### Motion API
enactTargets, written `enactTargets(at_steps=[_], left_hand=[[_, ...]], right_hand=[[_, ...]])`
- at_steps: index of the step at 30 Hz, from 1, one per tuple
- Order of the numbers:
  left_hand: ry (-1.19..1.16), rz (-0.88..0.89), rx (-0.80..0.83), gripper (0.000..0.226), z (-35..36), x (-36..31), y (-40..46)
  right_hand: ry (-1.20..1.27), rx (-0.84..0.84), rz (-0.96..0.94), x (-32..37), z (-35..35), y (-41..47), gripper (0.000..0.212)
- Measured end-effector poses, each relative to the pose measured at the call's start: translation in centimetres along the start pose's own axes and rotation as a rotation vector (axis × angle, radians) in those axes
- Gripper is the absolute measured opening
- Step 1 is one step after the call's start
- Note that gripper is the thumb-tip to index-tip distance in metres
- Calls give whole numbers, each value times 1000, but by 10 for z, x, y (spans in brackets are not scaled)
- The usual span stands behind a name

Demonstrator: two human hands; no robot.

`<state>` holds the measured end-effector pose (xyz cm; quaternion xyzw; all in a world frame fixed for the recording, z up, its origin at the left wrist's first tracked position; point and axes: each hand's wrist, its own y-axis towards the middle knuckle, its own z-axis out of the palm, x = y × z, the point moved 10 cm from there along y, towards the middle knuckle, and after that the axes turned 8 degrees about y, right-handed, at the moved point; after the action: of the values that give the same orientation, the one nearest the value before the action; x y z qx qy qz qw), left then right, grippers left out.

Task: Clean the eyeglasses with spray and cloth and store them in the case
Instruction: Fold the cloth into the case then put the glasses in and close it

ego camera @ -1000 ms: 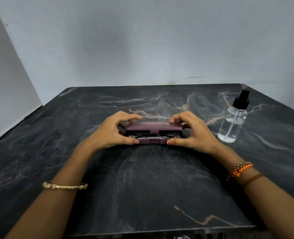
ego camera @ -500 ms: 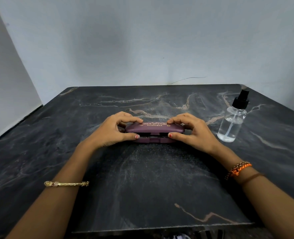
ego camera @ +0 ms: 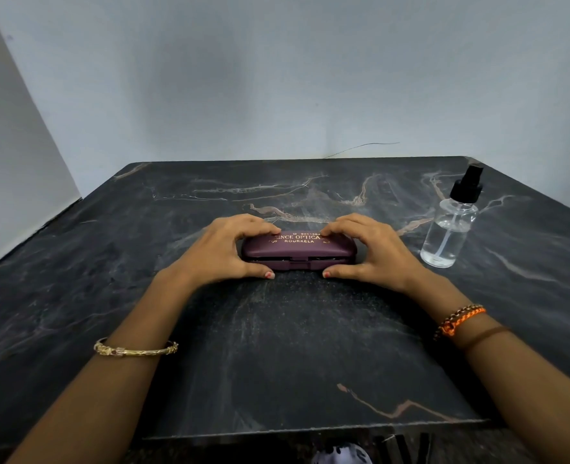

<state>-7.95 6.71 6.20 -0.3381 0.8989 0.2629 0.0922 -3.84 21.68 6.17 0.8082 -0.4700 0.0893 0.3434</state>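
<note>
Dark marble table (ego camera: 276, 346) is backed by grey wall. Mid-table, maroon case (ego camera: 298, 251) is gripped at both ends: left hand (ego camera: 221, 251) and right hand (ego camera: 374, 251) curled, fingers on lid, thumbs at front. Spray bottle (ego camera: 451, 226) is stood far right.

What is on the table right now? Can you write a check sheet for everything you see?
Surface: dark marble table with pale veins.
Job's things: maroon glasses case lies flat, lid down, a thin dark seam along its front; spray bottle stands upright to its right, apart from it. Eyeglasses and cloth not seen.
Clutter: nothing seen.
Grips: left hand and right hand each hold one end of the case, fingers on the lid, thumbs at the front edge.
Cables: a thin wire at the wall behind the table.
Surroundings: plain pale walls.
</note>
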Motion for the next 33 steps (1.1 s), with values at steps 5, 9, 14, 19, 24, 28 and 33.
enactTargets(at_steps=[5,9,14,19,24,28,33], left_hand=[[184,89,-38,58,0,-13,-2],[253,107,-18,54,4,-18,-2],[302,110,1,53,5,-21,-2],[333,119,25,53,8,-24,-2],[328,120,36,52,9,-23,-3],[321,113,55,51,11,-21,-3],[249,92,24,52,6,-17,-3]], right_hand=[[-178,-11,-97,11,0,-2,49],[-307,-37,-221,25,1,-6,48],[-449,-75,-382,40,5,-12,47],[-501,-69,-434,44,8,-14,47],[-537,-48,-431,46,10,-14,47],[-564,-54,-428,45,12,-15,46],[-499,-57,-280,33,8,-11,46]])
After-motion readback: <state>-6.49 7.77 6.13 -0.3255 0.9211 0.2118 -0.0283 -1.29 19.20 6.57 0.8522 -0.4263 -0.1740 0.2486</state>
